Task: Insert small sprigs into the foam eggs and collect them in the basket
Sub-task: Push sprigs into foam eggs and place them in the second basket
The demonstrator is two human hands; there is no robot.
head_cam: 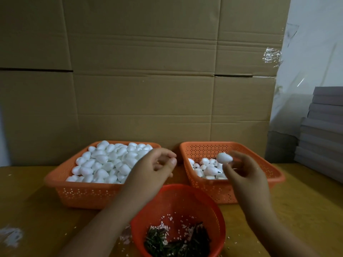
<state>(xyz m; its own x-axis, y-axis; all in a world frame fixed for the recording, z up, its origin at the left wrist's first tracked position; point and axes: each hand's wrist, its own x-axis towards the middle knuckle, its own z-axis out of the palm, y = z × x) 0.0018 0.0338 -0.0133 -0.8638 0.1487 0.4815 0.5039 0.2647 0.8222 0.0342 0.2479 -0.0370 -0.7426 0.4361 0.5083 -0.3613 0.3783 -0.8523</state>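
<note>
My right hand (245, 173) hovers over the right orange basket (259, 154) and pinches a white foam egg (224, 157) at its fingertips; the egg is motion-blurred. This basket holds a small pile of foam eggs (207, 168), some showing dark sprig stubs. My left hand (156, 166) floats between the two baskets with loosely curled fingers and nothing in it. The left orange basket (61, 182) is heaped with plain foam eggs (107, 160). A round red basket (185, 197) in front holds green sprigs (176, 242) and white foam crumbs.
All three baskets stand on a wooden table (27, 201) scattered with foam crumbs. A wall of cardboard boxes (144, 80) rises right behind the baskets. Stacked grey boards (323, 130) sit at the far right.
</note>
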